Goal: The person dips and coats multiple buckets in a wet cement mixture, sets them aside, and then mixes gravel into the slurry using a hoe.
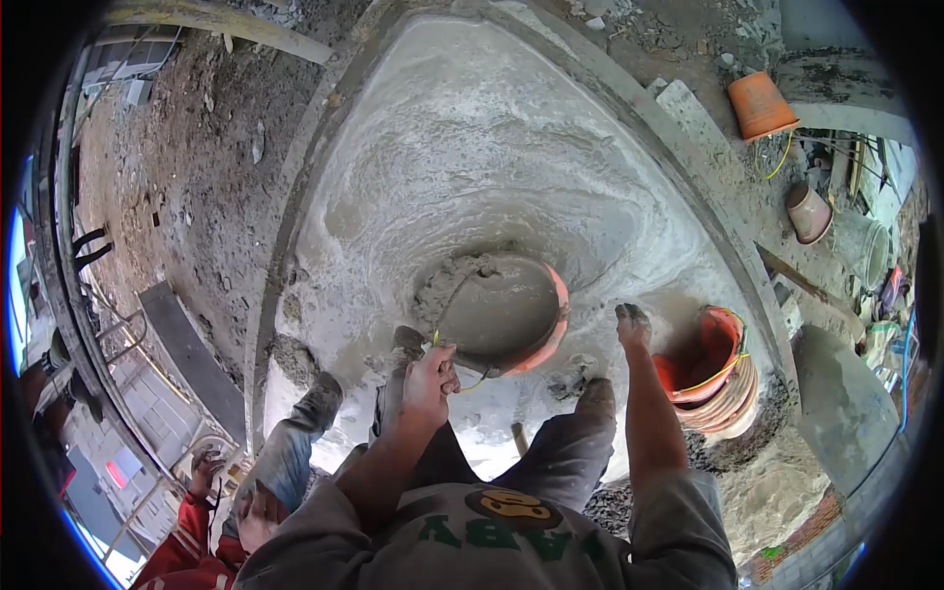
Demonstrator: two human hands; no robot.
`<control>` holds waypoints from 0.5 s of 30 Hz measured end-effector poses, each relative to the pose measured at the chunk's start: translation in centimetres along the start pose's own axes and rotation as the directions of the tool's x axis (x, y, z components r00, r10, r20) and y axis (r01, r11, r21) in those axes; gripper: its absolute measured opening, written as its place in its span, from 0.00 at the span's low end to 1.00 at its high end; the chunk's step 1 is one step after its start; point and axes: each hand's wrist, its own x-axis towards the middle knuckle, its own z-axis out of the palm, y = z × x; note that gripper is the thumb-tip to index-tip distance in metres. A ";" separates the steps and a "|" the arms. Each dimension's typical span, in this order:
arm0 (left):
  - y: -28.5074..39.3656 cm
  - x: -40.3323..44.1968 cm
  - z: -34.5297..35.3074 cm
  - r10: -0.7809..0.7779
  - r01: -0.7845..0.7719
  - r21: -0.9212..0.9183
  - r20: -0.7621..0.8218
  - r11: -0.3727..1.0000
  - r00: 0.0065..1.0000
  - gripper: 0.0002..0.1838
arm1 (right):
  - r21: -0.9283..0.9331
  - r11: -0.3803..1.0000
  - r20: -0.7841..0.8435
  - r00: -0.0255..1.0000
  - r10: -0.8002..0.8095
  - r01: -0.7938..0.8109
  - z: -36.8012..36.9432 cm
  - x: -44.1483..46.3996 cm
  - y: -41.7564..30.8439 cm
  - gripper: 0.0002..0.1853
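Observation:
My left hand is closed around the thin wire handle of a bucket with an orange rim. Grey wet mortar fills that bucket, which sits tilted in the wet cement. Over the cement to the right, my right hand reaches out with its fingers apart and darkened at the tips, holding nothing I can see. Just right of it stands a stack of orange buckets with a yellow-and-wire handle; the hand does not touch it.
A wide pool of wet cement spreads ahead inside a raised rim. Another orange bucket and a smaller dirty bucket lie at right. A dark board lies left. Another person's red sleeve and hand show lower left.

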 end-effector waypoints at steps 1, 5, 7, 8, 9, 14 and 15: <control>0.8 -0.9 -1.1 0.036 -0.036 -0.013 -0.024 0.999 0.999 0.17 | -0.064 0.981 -0.064 0.981 -0.185 0.181 -1.6 -0.2 0.0 0.13; 3.7 -3.9 -4.8 0.150 -0.153 -0.013 -0.146 0.988 0.978 0.16 | -0.146 0.853 -0.090 0.852 -0.515 0.501 -6.5 -1.4 -3.3 0.11; 4.6 -4.3 -7.2 0.218 -0.219 0.004 -0.110 0.976 0.970 0.15 | -0.178 0.831 -0.120 0.827 -0.549 0.526 -8.5 -2.7 -4.7 0.06; 4.8 -4.3 -8.2 0.255 -0.256 0.008 -0.103 0.967 0.961 0.15 | -0.187 0.817 -0.125 0.812 -0.571 0.546 -9.3 -3.3 -5.2 0.04; 5.0 -4.3 -8.9 0.274 -0.275 0.010 -0.132 0.961 0.953 0.15 | -0.123 0.847 -0.096 0.843 -0.530 0.518 -10.1 -3.8 -5.1 0.04; 8.2 -4.6 -12.7 0.357 -0.389 -0.051 -0.305 0.920 0.883 0.14 | -0.624 0.665 0.195 0.906 -0.375 0.410 -15.6 -5.4 -1.0 0.14; 8.9 -5.2 -12.8 0.364 -0.404 -0.073 -0.311 0.912 0.878 0.14 | -0.654 0.670 0.188 0.933 -0.306 0.351 -16.3 -5.7 0.0 0.13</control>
